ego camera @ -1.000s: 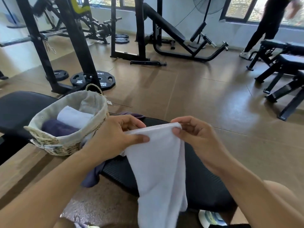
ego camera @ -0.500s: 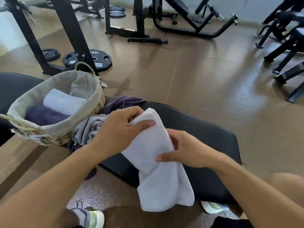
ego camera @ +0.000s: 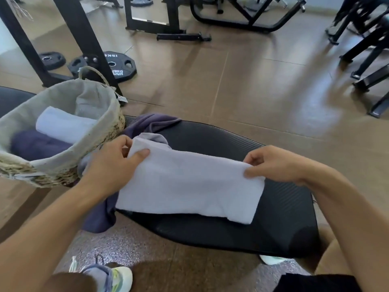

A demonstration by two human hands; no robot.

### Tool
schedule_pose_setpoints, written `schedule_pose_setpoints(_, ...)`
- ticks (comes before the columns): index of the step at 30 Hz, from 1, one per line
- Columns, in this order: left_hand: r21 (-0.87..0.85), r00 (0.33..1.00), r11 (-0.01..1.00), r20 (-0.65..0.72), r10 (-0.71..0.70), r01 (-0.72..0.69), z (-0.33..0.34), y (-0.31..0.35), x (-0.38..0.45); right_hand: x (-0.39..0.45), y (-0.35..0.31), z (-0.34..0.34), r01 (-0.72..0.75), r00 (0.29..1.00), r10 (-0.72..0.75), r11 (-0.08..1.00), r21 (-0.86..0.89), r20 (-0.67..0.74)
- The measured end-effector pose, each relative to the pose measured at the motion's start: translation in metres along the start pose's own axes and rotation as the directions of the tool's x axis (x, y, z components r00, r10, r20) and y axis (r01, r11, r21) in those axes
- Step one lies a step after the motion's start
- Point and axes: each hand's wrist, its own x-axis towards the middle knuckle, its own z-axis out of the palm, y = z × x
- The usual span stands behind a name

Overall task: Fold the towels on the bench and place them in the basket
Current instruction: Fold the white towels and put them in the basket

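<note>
Left of frame: woven straw basket with grey cloth liner (ego camera: 63, 165) sits on the worktop's left end, already holding a rolled white towel (ego camera: 63, 125) on top of a folded dark purple towel (ego camera: 35, 144). Just right of the basket, a loose pile: crumpled dark purple towel (ego camera: 151, 121) and a pale grey towel (ego camera: 151, 137), both unfolded, partly under the piece being worked.

Centre: white terry towel (ego camera: 189, 184) lies flat as a long band across the black padded worktop (ego camera: 284, 218), its near edge reaching the pad's front. Left hand (ego camera: 109, 165) pinches the upper left corner, thumb on top, fingers clamped on the cloth. Right hand (ego camera: 275, 163) pinches the upper right corner, fingers curled and clamped on the edge.

Step in hand looks like flattening the band before the next fold. To do it well: keep tension even between both corners, line up the layered edges, smooth the sag at lower right, then bring one end over the other so edges meet squarely and it fits the basket beside the rolled one.

Hard to tell: how many layers the band has; the fingertips under the cloth are hidden. Pile's extent under the band and behind the left hand is covered. Basket's left side is cut off by the frame.
</note>
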Motion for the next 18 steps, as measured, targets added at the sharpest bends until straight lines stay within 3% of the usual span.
schedule_pose_setpoints(3,0.220,0.990,0.973,0.136,0.033,-0.062,0.001,-0.001,-0.001,-0.001,-0.002,0.002,0.119,0.972,-0.093,0.986,0.114,-0.214)
schedule_pose_setpoints(6,0.445,0.935,0.892,0.343,-0.089,-0.078,-0.002,0.005,-0.005,-0.007,-0.008,0.005,0.299,0.895,-0.151,0.901,0.313,-0.421)
schedule_pose_setpoints(8,0.506,0.895,0.859,0.414,-0.166,-0.075,-0.003,0.006,-0.009,-0.013,-0.015,0.007,0.381,0.861,-0.161,0.832,0.403,-0.482)
schedule_pose_setpoints(10,0.477,0.917,0.876,0.377,-0.127,-0.074,-0.001,0.008,-0.013,-0.020,-0.022,0.011,0.419,0.842,-0.202,0.829,0.370,-0.500)
schedule_pose_setpoints(12,0.350,0.968,0.926,0.246,0.053,-0.140,0.008,0.011,-0.018,-0.025,-0.029,0.019,0.435,0.841,-0.269,0.852,0.291,-0.470)
schedule_pose_setpoints(14,0.176,0.954,0.941,0.143,0.265,-0.288,0.019,0.021,-0.028,-0.029,-0.036,0.030,0.458,0.846,-0.344,0.860,0.225,-0.407)
schedule_pose_setpoints(18,0.009,0.890,0.919,0.255,0.379,-0.394,0.045,0.035,-0.045,-0.036,-0.046,0.046,0.513,0.830,-0.447,0.846,0.141,-0.334)
